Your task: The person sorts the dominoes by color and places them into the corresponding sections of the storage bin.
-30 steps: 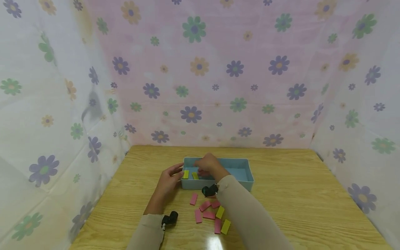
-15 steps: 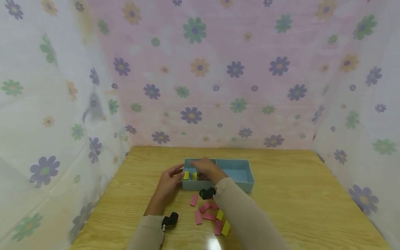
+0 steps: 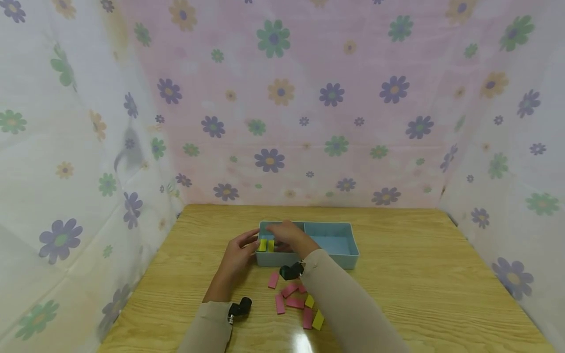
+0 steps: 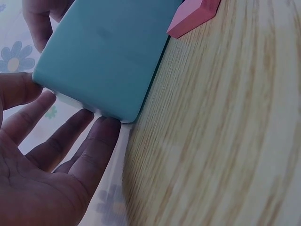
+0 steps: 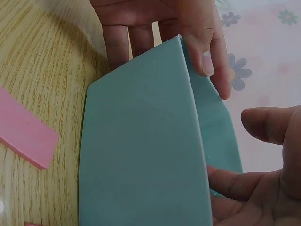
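Note:
A blue-green two-compartment box stands on the table. My left hand holds its left end; in the right wrist view the thumb lies over the rim, the fingers against the outside. My right hand reaches into the left compartment with thumb and index finger apart. Two small yellow rectangular blocks stand side by side there: one yellow block at the left end, another yellow block right beside it. The front wall hides my right fingertips in the right wrist view.
In front of the box, several loose pink blocks lie on the wooden table, with two yellow blocks among them near my right sleeve. A flowered cloth hangs behind and on both sides.
The second yellow block, tilted a second ago, has come upright and slid left up to the first one. My right hand has shifted slightly left inside the box. My left hand has stayed put.

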Demonstrator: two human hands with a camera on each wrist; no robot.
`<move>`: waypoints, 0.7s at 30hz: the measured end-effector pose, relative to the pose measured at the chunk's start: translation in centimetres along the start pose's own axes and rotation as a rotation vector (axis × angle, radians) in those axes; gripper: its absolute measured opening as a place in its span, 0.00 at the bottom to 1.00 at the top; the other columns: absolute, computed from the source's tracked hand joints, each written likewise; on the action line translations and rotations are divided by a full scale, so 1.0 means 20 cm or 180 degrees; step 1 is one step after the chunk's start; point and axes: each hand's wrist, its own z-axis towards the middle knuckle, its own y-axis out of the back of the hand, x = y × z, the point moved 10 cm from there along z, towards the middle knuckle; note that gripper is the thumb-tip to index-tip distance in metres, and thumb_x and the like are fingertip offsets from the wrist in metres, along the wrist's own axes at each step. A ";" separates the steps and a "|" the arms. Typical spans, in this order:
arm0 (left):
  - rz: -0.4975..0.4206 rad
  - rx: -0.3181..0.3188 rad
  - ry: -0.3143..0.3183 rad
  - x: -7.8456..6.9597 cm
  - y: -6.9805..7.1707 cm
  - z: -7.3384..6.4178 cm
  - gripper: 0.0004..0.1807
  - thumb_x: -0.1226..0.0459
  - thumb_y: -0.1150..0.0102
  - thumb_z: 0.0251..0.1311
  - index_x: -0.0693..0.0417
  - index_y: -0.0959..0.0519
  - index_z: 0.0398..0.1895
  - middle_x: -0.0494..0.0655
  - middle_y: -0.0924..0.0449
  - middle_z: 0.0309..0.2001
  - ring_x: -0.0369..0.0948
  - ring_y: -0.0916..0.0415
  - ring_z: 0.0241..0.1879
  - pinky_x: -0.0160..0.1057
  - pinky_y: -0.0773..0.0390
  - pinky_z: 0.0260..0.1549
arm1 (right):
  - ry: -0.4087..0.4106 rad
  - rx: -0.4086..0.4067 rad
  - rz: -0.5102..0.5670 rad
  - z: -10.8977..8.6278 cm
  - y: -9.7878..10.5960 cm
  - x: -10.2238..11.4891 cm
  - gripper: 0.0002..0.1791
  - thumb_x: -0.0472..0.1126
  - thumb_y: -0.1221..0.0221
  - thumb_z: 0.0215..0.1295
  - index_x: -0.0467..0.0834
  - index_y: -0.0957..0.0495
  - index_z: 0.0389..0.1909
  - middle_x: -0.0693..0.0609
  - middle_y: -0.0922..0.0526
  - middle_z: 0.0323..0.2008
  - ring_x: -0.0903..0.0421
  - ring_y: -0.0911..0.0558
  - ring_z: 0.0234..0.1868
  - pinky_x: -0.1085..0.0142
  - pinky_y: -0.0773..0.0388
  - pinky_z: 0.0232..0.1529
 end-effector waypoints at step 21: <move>0.0111 -0.0028 -0.0025 -0.01 0.01 -0.02 0.22 0.64 0.41 0.73 0.50 0.22 0.69 0.61 0.24 0.67 0.54 0.23 0.65 0.54 0.19 0.60 | 0.0028 0.0034 0.0005 0.00 -0.02 0.01 0.46 0.58 0.41 0.72 0.34 0.44 0.79 0.33 0.21 0.61 0.39 0.12 0.48 0.48 0.14 0.50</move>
